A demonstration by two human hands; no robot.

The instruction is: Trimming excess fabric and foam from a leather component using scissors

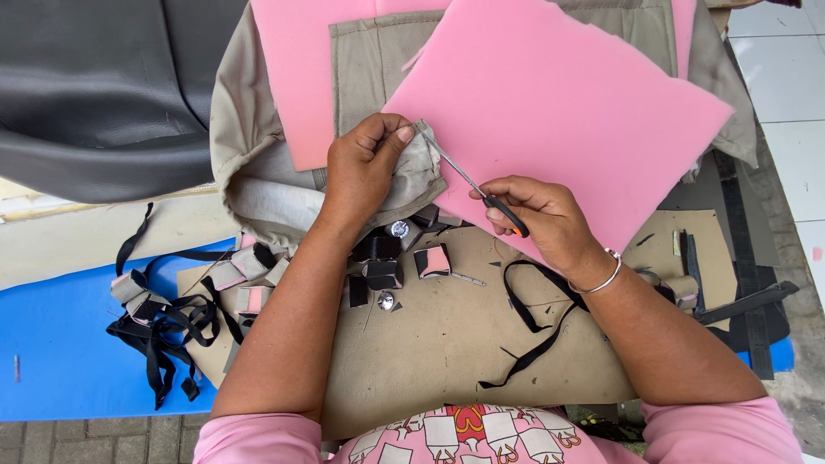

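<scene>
Pinching a folded edge of beige fabric (412, 172) between thumb and curled fingers, the left hand (361, 167) is closing tightly on the cloth. At its three o'clock, the right hand (537, 210) is gripping black-handled scissors (477, 189), fingers wrapped round the handle, the thin silver blades pointing toward ten o'clock and touching the pinched edge. The fabric is looking padded, creased and greyish-tan, lying under a pink foam sheet (559, 103) at its one o'clock.
</scene>
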